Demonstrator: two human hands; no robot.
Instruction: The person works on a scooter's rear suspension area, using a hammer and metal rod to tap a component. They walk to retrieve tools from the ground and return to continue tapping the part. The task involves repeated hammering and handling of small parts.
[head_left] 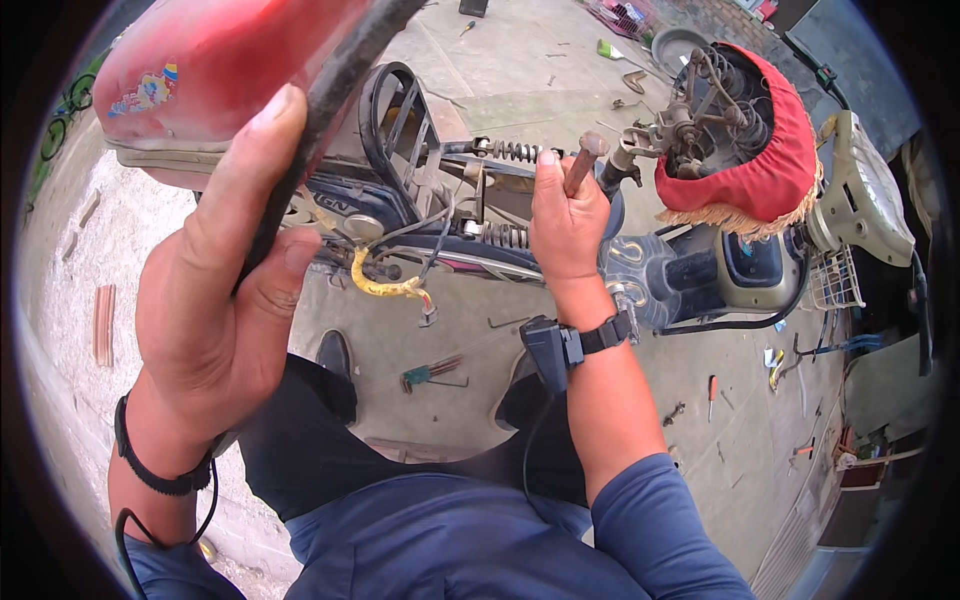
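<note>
In front of me is a partly stripped scooter with bare coil-spring shocks and a black rail loop. My left hand, raised close to the camera, grips a dark, worn bar between thumb and fingers; the bar slants up past the top edge. Over the scooter's frame, my right hand is closed around a rusty metal rod with a thicker end. Right of it, a seat with a red fringed cover is tipped up, showing its springs and metal underside. A yellow-wrapped cable hangs below the frame.
A red box with a sticker sits over the scooter's rear. A folding hex key set and an orange-handled screwdriver lie on the concrete. Beyond the scooter are a green-handled brush and a round pan. Reddish strips lie at left.
</note>
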